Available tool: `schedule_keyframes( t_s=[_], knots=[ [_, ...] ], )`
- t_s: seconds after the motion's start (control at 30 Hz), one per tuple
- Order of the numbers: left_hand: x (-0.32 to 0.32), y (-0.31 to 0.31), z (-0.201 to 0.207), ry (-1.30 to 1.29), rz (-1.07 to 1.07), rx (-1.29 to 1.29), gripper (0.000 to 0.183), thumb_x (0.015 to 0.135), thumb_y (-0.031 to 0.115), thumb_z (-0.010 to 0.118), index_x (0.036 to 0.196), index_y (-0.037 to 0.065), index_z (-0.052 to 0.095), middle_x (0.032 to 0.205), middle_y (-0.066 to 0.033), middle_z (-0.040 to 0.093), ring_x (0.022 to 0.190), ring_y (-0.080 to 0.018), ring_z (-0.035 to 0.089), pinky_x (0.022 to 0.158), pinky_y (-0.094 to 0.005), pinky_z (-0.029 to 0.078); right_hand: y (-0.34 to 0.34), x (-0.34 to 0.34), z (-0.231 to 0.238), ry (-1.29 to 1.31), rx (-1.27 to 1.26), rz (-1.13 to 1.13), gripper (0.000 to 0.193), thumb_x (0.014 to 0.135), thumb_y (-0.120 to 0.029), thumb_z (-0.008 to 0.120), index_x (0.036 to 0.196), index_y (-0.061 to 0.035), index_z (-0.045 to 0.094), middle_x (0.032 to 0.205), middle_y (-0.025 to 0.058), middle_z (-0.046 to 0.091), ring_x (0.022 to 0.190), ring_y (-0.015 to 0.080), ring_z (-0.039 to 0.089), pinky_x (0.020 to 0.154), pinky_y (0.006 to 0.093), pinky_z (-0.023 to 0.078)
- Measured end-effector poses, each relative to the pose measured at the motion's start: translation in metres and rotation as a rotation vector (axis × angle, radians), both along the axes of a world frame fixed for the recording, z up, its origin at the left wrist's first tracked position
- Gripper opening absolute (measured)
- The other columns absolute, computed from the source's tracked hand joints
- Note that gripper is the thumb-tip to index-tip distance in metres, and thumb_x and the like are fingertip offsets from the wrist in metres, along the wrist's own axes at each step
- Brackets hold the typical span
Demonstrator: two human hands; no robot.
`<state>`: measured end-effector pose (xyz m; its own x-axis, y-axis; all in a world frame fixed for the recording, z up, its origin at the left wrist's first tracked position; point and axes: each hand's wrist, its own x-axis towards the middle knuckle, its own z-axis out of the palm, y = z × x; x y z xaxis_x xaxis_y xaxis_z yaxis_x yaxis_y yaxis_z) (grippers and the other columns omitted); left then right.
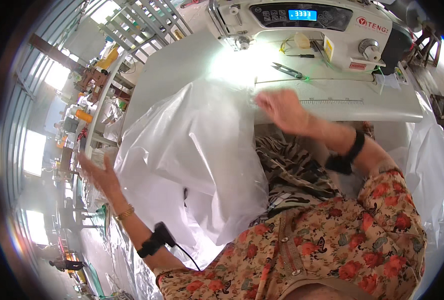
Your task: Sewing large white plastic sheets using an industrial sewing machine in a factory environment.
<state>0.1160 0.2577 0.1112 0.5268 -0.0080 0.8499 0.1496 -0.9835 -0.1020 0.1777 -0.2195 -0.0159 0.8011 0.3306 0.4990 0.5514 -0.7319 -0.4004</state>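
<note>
A large sheet of translucent white plastic film (182, 145) hangs from the sewing machine's table over my lap, creased and glossy. My left hand (102, 177) is out at its left side, fingers stretched and apart; nothing shows in them. By the front edge of the table, just right of the film, is my right hand (284, 110). Motion smears its fingers, and whether they touch the film cannot be made out. The film's far end lies in glare below the head of the white sewing machine (302, 37).
Thread snips (287, 70) and a small dark screwdriver (302, 56) lie on the table right of the needle area. A ruler scale (332, 102) runs along the table's front. More white film (424, 155) hangs at the right. Metal racks (142, 22) stand at the far left.
</note>
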Motion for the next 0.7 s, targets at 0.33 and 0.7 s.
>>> schedule_keyframes(
  t_s=[0.33, 0.7],
  knots=[
    [-0.118, -0.286, -0.087, 1.339, -1.282, -0.316, 0.025, 0.086, 0.01, 0.054, 0.11, 0.001, 0.058, 0.108, -0.0178, 0.061, 0.101, -0.0344, 0.058, 0.088, -0.0417, 0.047, 0.097, -0.084, -0.055, 0.584, 0.406, 0.615, 0.024, 0.085, -0.018, 0.055, 0.088, 0.0035, 0.065, 0.09, 0.0272, 0.064, 0.082, 0.0427, 0.062, 0.074, 0.0472, 0.047],
    [-0.108, -0.053, -0.187, 0.742, -0.279, 0.405, 0.051, 0.091, 0.033, 0.061, 0.132, 0.004, 0.051, 0.125, -0.0149, 0.059, 0.114, -0.026, 0.057, 0.096, -0.035, 0.047, 0.103, -0.068, -0.018, 0.832, 0.647, 0.719, 0.038, 0.092, -0.031, 0.057, 0.077, 0.0028, 0.064, 0.07, 0.0111, 0.065, 0.066, 0.0216, 0.061, 0.063, 0.0345, 0.048]
  ],
)
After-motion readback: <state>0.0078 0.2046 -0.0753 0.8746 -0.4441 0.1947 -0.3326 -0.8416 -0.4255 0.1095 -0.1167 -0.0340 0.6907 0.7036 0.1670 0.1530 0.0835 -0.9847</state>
